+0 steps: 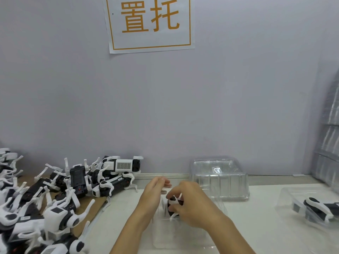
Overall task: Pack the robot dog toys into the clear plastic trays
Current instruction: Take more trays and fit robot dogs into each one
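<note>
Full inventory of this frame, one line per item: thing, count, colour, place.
loose robot dog toys: a heap, too tangled to count, white and black, left on the table and on brown cardboard
toy in hand: one, white and black, centre, over a clear tray
clear tray under hands: one, transparent, centre front
empty clear tray: one, transparent, behind centre, near the wall
packed tray: one, transparent, holds one toy, right edge
tray stacks: upright stacks, clear, far right
paper sign: one, white with orange characters, wall
left hand: fingers straight, beside the toy
right hand: grip on the toy
</note>
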Tool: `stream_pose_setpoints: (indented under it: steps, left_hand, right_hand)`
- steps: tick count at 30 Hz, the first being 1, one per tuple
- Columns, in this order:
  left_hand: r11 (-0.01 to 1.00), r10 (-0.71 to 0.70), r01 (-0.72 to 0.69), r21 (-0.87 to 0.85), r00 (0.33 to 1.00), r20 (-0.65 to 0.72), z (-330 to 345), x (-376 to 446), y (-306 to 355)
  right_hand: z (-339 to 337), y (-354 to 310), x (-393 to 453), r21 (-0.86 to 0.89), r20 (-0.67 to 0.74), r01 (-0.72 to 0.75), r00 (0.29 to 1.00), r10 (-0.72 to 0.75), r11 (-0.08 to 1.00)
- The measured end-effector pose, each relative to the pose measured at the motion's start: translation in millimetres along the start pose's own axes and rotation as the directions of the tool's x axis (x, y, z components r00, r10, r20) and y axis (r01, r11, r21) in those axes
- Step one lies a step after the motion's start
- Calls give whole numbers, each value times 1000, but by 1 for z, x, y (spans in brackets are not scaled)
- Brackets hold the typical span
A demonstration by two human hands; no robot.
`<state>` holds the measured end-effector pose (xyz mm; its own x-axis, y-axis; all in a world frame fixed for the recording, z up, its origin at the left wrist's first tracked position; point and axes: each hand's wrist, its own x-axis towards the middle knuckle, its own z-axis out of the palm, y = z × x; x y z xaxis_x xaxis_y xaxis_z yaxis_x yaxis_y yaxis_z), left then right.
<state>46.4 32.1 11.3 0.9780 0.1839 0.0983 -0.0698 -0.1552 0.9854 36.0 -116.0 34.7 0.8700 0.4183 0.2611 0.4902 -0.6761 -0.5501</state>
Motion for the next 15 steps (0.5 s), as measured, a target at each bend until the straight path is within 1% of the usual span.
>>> stream_pose_setpoints:
  steps: [7,10,12,13,15]
  left_hand:
    - [1000,3,-3,-13,1000,-10,1,4,-4]
    - [997,-23,18,-81,998,-54,0,7,-7]
    - [983,-70,47,-176,989,-131,-3,10,-8]
    - [968,-111,67,-240,978,-177,-6,12,-10]
    - [920,-199,100,-378,952,-232,-14,14,-13]
  right_hand:
    - [2,5,3,1,-8,-8,1000,8,1000]
    - [1,-2,1,-60,-35,-16,999,14,998]
    - [3,-10,0,-91,-70,39,997,-46,995]
    - [5,-16,0,-78,-75,99,992,-105,992]
    - [13,-31,-3,-47,-33,223,974,-224,974]
